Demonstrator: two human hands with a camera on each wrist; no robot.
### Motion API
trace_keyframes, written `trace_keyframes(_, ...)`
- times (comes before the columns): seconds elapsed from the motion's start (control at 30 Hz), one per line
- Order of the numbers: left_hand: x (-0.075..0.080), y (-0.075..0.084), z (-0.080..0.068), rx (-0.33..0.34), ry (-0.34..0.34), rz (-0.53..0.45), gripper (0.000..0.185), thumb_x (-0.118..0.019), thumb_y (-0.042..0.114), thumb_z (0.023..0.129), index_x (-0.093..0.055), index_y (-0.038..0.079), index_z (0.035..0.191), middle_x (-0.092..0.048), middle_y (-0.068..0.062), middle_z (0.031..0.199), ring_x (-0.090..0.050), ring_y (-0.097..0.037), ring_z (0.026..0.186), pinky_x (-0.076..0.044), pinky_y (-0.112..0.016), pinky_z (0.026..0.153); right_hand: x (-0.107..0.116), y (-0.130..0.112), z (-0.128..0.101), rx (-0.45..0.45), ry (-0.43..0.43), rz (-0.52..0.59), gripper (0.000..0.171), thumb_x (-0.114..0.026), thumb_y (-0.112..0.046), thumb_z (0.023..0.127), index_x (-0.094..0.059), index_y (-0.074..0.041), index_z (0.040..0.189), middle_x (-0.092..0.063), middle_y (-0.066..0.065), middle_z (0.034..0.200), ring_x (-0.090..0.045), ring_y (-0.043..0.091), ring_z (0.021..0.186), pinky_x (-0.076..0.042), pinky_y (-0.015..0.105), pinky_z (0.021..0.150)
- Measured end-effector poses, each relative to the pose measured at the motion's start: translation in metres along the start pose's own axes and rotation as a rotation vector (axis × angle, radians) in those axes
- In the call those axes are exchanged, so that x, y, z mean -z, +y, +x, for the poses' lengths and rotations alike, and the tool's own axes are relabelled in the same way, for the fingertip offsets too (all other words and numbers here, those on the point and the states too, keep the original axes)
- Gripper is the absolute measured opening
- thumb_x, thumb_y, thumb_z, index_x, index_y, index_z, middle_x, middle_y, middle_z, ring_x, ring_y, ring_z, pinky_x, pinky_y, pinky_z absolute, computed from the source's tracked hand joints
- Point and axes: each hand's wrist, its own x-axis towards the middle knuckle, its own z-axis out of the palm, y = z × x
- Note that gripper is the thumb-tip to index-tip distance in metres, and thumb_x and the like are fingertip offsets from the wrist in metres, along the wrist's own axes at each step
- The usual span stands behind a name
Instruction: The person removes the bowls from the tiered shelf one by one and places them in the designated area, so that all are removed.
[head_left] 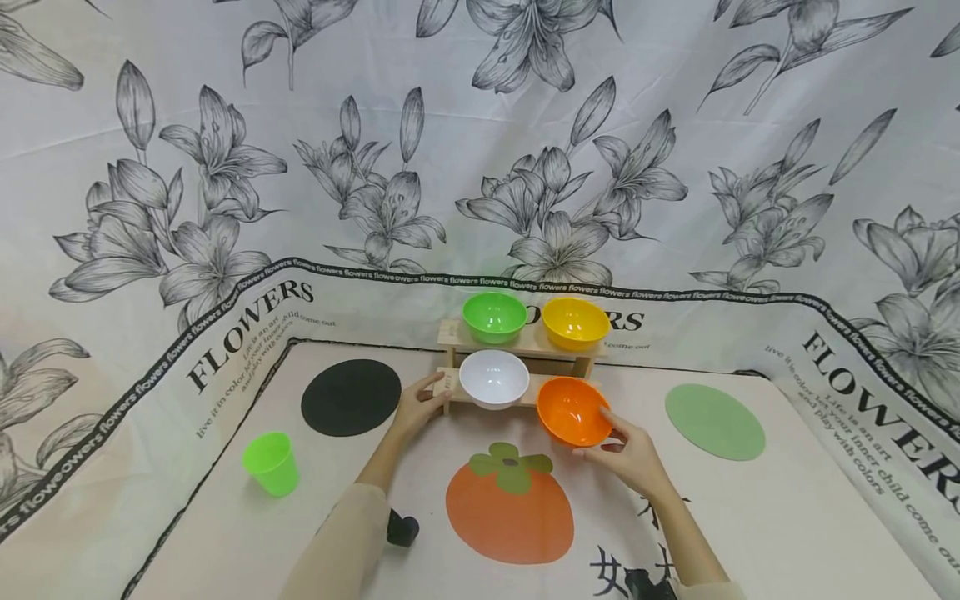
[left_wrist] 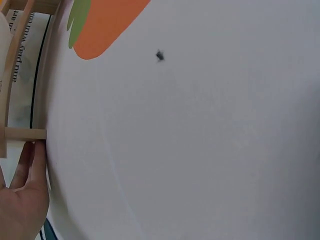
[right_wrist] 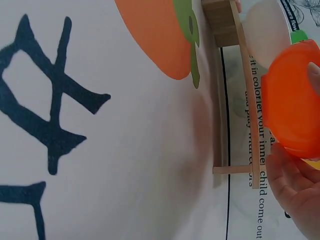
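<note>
A small two-tier wooden rack (head_left: 453,334) stands at the back of the mat. Its top shelf carries a green bowl (head_left: 494,317) and a yellow bowl (head_left: 575,322); a white bowl (head_left: 493,377) sits on the lower shelf. My right hand (head_left: 606,435) grips a tilted orange bowl (head_left: 572,408) by its rim at the right end of the lower shelf. In the right wrist view the orange bowl (right_wrist: 292,100) hangs beside the rack (right_wrist: 240,75) with my right hand (right_wrist: 295,185) under it. My left hand (head_left: 429,396) holds the rack's left end, and its fingers (left_wrist: 25,165) touch a wooden bar (left_wrist: 22,134).
A green cup (head_left: 272,463) stands at the left of the mat. A black round pad (head_left: 351,397) lies left of the rack and a green round pad (head_left: 715,421) to its right. An orange fruit print (head_left: 510,508) is in front. Floral cloth rises behind.
</note>
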Motion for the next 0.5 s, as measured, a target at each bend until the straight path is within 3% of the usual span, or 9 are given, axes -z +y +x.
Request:
trace_keyframes(0.13, 0.0, -0.001, 0.001, 0.009, -0.004, -0.018, 0.046, -0.068, 0.009, 0.086, -0.056, 0.002, 0.13, -0.066, -0.024, 0.097, -0.063, -0.015, 0.08, -0.055, -0.024, 0.068, -0.002, -0.003, -0.008, -0.007, -0.026, 0.013, 0.08, -0.08, -0.019, 0.075, -0.039, 0.012, 0.137, -0.041, 0.031, 0.137, -0.057, 0.037, 0.105, -0.055, 0.03, 0.08)
trace_keyframes(0.3, 0.0, -0.002, 0.002, 0.027, -0.012, -0.032, 0.048, -0.068, 0.01, 0.086, -0.055, 0.003, 0.131, -0.066, -0.024, 0.099, -0.062, -0.015, 0.081, -0.056, -0.027, 0.072, -0.009, -0.005, -0.017, 0.001, -0.042, 0.074, 0.079, -0.081, -0.011, 0.073, -0.039, 0.014, 0.135, -0.041, 0.033, 0.137, -0.058, 0.038, 0.105, -0.055, 0.035, 0.082)
trace_keyframes(0.5, 0.004, 0.009, -0.004, 0.007, -0.053, -0.05, 0.049, -0.066, 0.008, 0.087, -0.051, -0.003, 0.132, -0.063, -0.029, 0.102, -0.063, -0.02, 0.084, -0.056, -0.041, 0.079, -0.016, -0.008, -0.026, -0.033, -0.105, 0.105, 0.08, -0.081, -0.011, 0.072, -0.039, 0.013, 0.135, -0.04, 0.033, 0.137, -0.061, 0.033, 0.099, -0.055, 0.032, 0.08)
